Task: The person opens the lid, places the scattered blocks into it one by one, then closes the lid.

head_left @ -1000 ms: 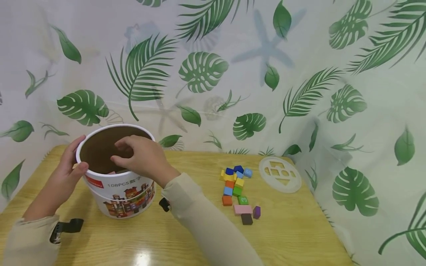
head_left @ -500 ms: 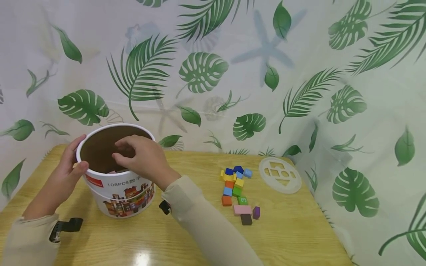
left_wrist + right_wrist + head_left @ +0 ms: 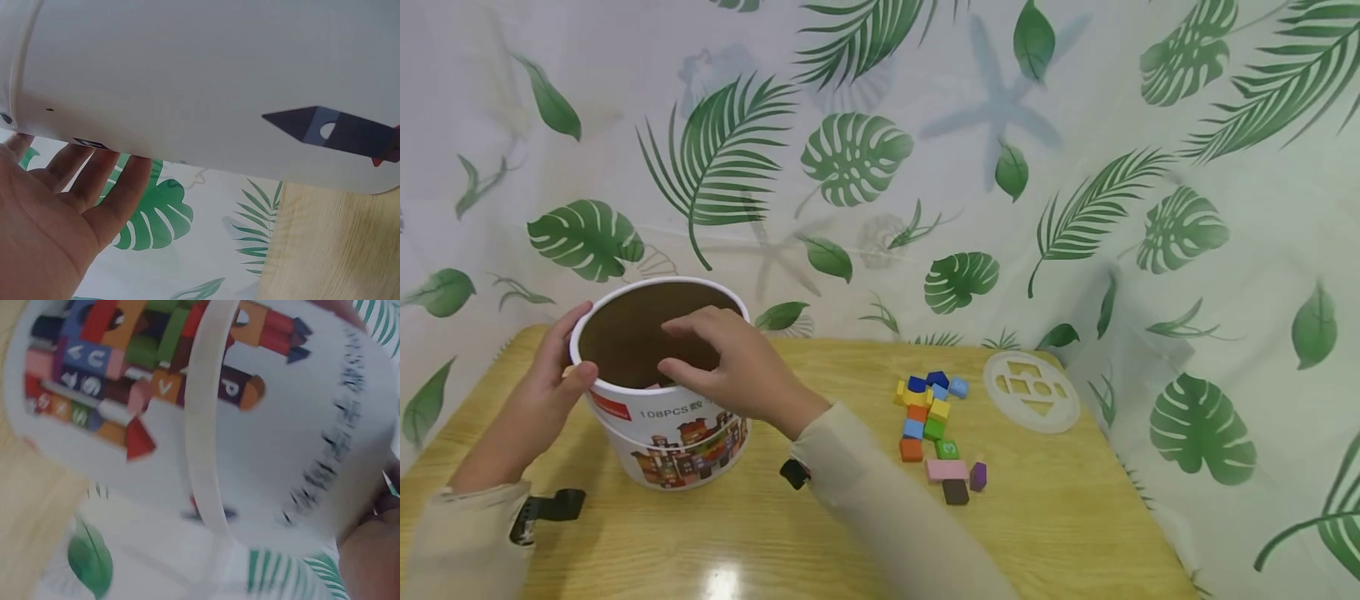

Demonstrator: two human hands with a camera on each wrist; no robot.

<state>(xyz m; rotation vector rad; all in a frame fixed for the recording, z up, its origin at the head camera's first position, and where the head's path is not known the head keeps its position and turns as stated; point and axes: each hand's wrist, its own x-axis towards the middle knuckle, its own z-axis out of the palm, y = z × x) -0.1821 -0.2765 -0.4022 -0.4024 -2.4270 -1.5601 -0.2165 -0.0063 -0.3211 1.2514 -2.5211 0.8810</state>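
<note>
A white round bucket (image 3: pixel 658 425) printed with colourful building blocks and "108PCS" stands on the left of the table. My left hand (image 3: pixel 546 392) holds its left side, thumb at the rim and fingers along the outer wall. In the left wrist view, the fingertips of the left hand (image 3: pixel 69 212) touch the white wall. Over the bucket's right rim is my right hand (image 3: pixel 741 362), thumb and fingers apart with nothing seen between them. A bit of pink (image 3: pixel 653 387) shows inside near the front rim; the rest of the contents is hidden.
Small coloured blocks (image 3: pixel 934 429) lie grouped right of the middle of the wood-grain table (image 3: pixel 1037 517). Behind them on the right is a whitish round lid (image 3: pixel 1000 406) with shaped holes. A leaf-printed curtain (image 3: pixel 880 242) hangs along the back and right.
My right hand has shifted slightly right over the rim, and its thumb and fingers have spread a little. My left hand and the bucket stay put.
</note>
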